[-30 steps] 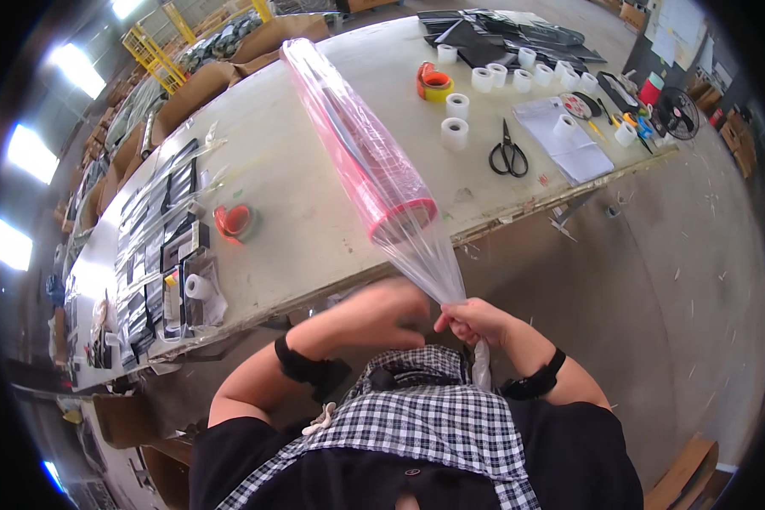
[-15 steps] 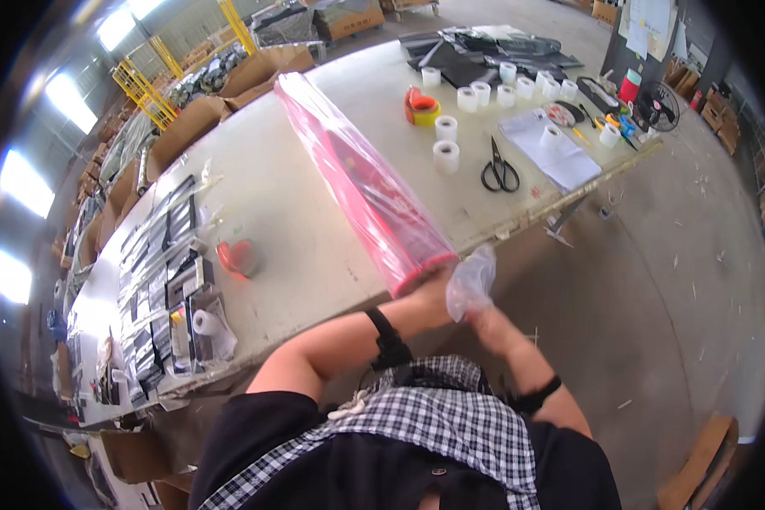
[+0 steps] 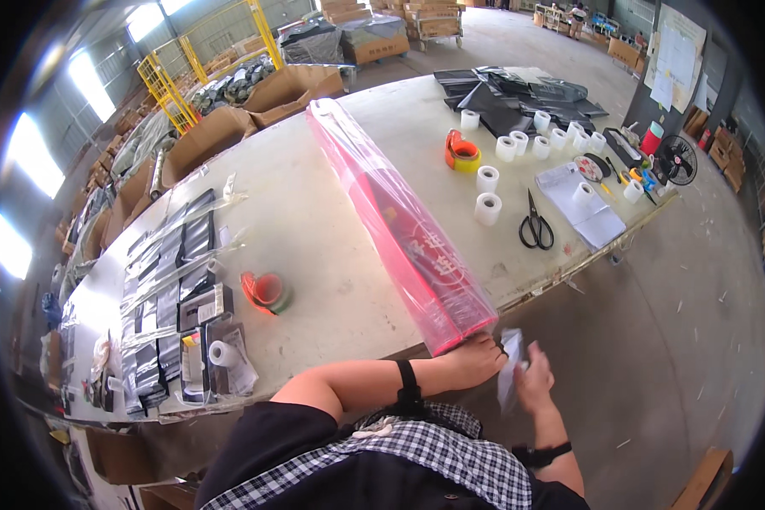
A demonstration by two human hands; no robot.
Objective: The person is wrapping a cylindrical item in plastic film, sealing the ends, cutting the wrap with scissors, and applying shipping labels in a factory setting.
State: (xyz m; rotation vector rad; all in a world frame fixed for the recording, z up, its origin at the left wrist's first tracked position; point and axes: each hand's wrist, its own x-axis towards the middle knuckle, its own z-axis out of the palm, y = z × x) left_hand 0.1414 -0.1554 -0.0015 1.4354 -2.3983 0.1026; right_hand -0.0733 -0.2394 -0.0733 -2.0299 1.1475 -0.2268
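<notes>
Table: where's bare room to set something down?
Bare table between the packet rows and the long pink wrapped pack, apart from the orange tape dispenser. Right of the pack it is crowded: tape rolls, scissors, papers.

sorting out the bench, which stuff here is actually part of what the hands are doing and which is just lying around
In use:
long pink wrapped bundle
clear film scrap in right hand
left hand at bundle's near end

Lying about:
scissors
white tape rolls
orange tape dispenser
black packets
</notes>
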